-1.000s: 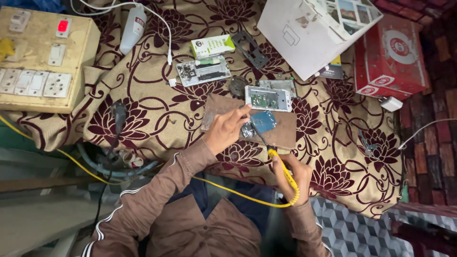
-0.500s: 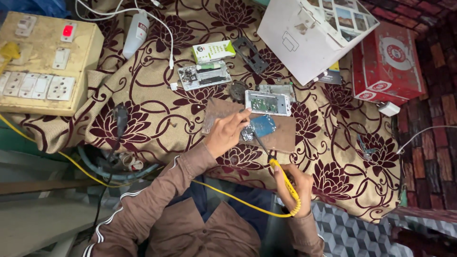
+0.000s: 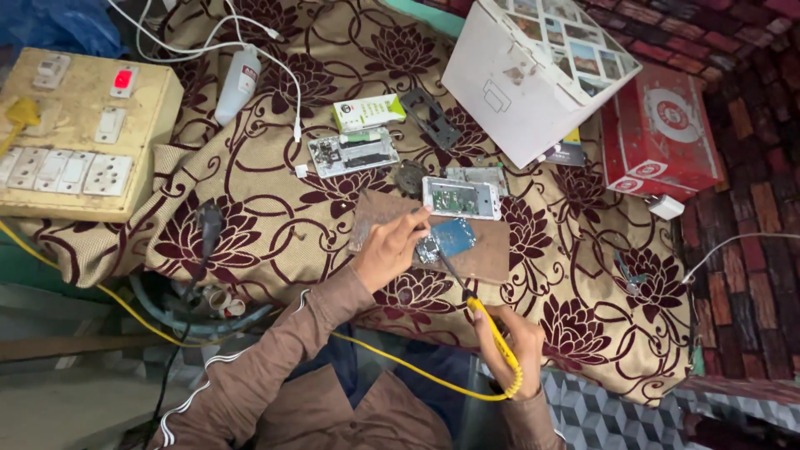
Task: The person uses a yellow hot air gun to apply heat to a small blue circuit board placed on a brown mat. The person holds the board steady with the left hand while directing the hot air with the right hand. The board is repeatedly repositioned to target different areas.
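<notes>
The left hand keeps pinning the blue circuit board; the right hand (grip closed around a yellow soldering iron) has drawn back slightly.

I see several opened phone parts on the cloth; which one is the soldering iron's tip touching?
The small blue circuit board on the brown board, steadied by the left hand; the others lie farther up, untouched.

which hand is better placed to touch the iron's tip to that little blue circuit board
Right. The right hand holds the yellow soldering iron, its tip angled toward the blue board. The left hand rests at the board's edge, steadying it.
</notes>
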